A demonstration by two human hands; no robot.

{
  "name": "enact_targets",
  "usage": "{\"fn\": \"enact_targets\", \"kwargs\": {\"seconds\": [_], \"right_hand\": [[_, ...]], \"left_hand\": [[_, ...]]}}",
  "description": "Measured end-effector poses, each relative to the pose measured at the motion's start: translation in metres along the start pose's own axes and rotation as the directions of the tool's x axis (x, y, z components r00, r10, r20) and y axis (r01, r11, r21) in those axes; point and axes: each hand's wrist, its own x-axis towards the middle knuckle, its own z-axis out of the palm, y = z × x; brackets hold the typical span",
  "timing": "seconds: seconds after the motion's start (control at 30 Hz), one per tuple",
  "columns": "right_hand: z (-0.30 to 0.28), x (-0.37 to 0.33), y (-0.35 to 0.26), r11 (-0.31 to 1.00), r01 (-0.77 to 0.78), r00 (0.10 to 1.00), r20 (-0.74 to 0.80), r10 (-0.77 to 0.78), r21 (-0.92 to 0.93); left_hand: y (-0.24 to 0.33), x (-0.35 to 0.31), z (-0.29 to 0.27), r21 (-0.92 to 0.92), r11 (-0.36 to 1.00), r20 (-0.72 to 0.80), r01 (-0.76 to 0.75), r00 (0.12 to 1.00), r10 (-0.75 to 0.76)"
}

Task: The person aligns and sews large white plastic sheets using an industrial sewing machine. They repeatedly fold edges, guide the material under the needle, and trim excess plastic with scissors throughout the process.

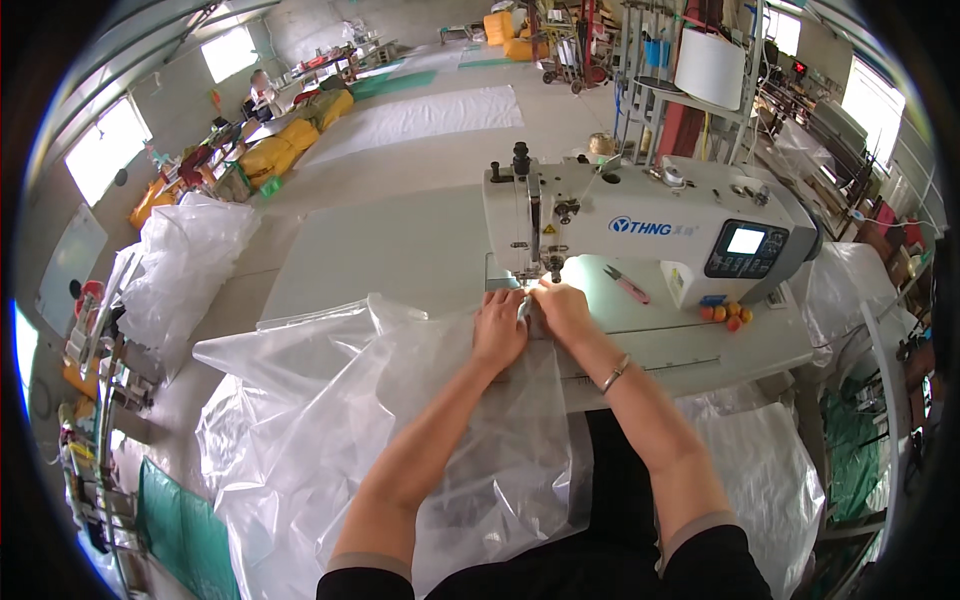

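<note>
A white sewing machine (620, 215) stands on a pale table, its needle and presser foot just beyond my fingertips. Under the foot lies the edge of a large clear plastic sheet (400, 400), which spills over my lap and off the front of the table. My left hand (500, 328) is closed on the sheet's edge, left of the needle. Close beside it, my right hand (562, 308) pinches the same edge with bent fingers. The fingertips of both hands are partly hidden near the foot.
Thread snips (628, 285) with a pink handle lie under the machine arm. Several small orange fruits (728, 314) sit by the machine base. A white thread cone (710, 68) stands behind. Crumpled plastic (190, 260) is at the left. Far back left sits another person (262, 92).
</note>
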Motion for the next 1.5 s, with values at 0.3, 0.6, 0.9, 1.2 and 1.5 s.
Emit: {"fn": "enact_targets", "kwargs": {"seconds": [0.3, 0.6, 0.9, 1.2, 1.5], "right_hand": [[-0.02, -0.013, -0.004, 0.985, -0.108, 0.994, 0.042, 0.103, 0.134], [-0.018, 0.001, -0.017, 0.955, -0.298, 0.94, 0.171, 0.295, -0.009], [-0.011, 0.008, -0.009, 0.914, -0.373, 0.896, 0.193, 0.4, -0.159], [-0.152, -0.04, -0.016, 0.99, -0.131, 0.941, -0.307, 0.139, 0.048], [-0.375, -0.086, 0.355, 0.545, -0.775, 0.313, -0.555, 0.771, 0.319]], "left_hand": [[0.022, 0.0, -0.016, 0.151, 0.988, 0.198, 0.014, 0.979, -0.044], [0.025, -0.003, -0.019, 0.226, 0.974, 0.221, 0.008, 0.973, -0.06], [0.016, -0.004, -0.009, 0.086, 0.995, 0.138, 0.04, 0.989, -0.052], [0.004, -0.007, -0.009, 0.136, 0.99, 0.142, 0.024, 0.989, -0.044], [0.021, -0.003, -0.012, 0.104, 0.993, 0.189, 0.053, 0.979, -0.072]]}}
